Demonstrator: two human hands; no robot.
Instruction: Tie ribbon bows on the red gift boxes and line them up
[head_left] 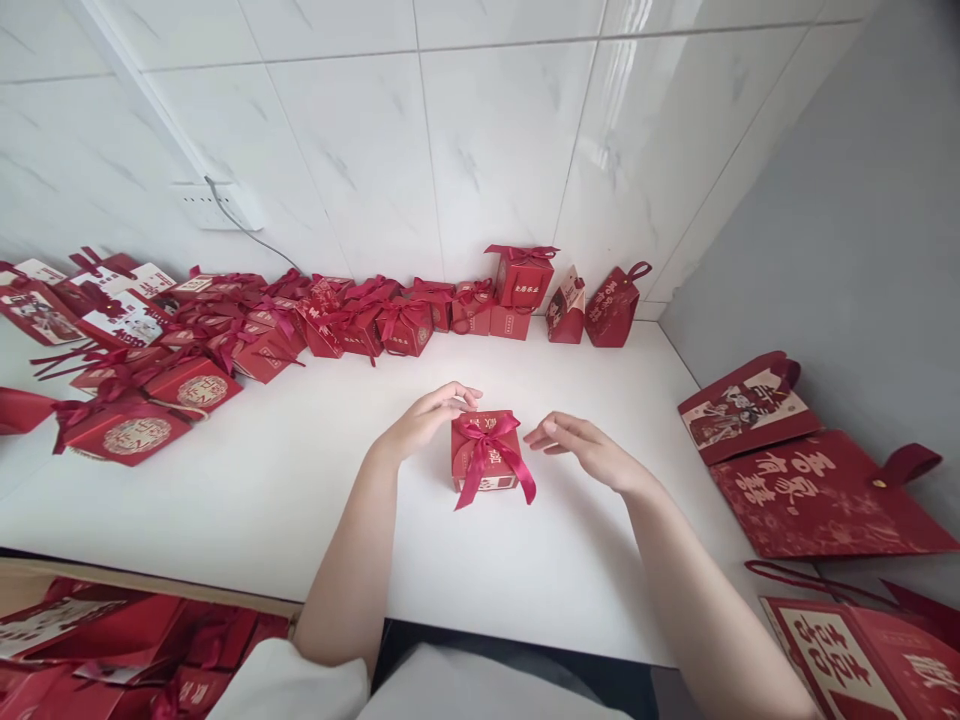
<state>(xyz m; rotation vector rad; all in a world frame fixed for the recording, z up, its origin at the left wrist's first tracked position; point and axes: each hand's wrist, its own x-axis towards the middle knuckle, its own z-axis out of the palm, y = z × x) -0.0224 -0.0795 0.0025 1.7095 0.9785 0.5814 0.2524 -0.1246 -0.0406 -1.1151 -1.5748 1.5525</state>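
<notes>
A small red gift box (pixel 463 450) sits on the white table in front of me. A crimson ribbon bow (pixel 487 435) is tied on its top, with two tails hanging over the near side. My left hand (pixel 431 415) is at the box's upper left corner, fingers stretched and loosely bent; whether they touch it I cannot tell. Just off the right side, my right hand (pixel 574 440) has its fingers extended toward the bow, with a small gap to the box. Neither hand holds anything.
Several red ribboned boxes (pixel 405 325) line the tiled wall and crowd the left. Two small bags (pixel 616 308) stand at the back right. Larger red bags (pixel 832 490) lean by the grey panel (pixel 840 230). An open drawer or bin of red packages (pixel 142 640) is at lower left.
</notes>
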